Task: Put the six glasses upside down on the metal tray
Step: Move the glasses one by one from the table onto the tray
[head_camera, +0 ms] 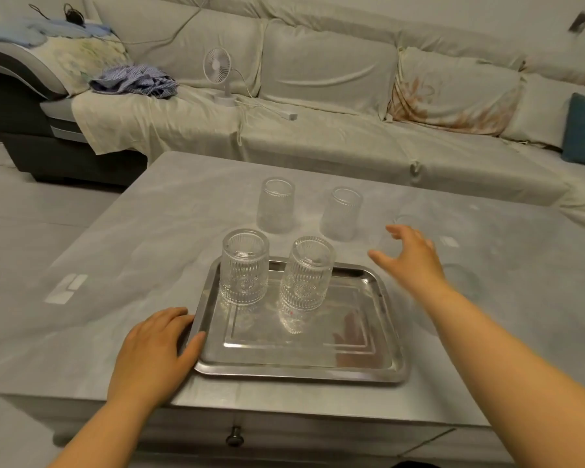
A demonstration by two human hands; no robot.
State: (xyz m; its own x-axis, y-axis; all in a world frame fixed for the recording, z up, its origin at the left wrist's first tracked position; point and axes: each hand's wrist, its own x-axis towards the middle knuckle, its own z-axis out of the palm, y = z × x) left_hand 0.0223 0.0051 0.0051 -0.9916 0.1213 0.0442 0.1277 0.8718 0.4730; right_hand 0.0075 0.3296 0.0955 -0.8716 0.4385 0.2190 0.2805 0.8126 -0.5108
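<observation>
In the head view, a metal tray [301,352] is seen near the front edge of a grey table [122,251]; two ribbed glasses are standing upside down on its far part, the left glass [244,267] and the right glass [307,272], apart from each other. Two more glasses are placed on the table behind the tray, a far left glass [276,206] and a far right glass [341,213]; they look blurred, so it cannot be told for sure which way up they are. At the right, behind the right forearm, a faint clear shape [461,282] is hardly made out; a sixth glass is not found. The left hand [156,349] is laid flat at the tray's left rim, with fingers loose and nothing gripped. The right hand [409,256] is held above the table right of the tray, fingers spread, empty. A sofa [318,96] with a small fan [218,72] is seen behind.
</observation>
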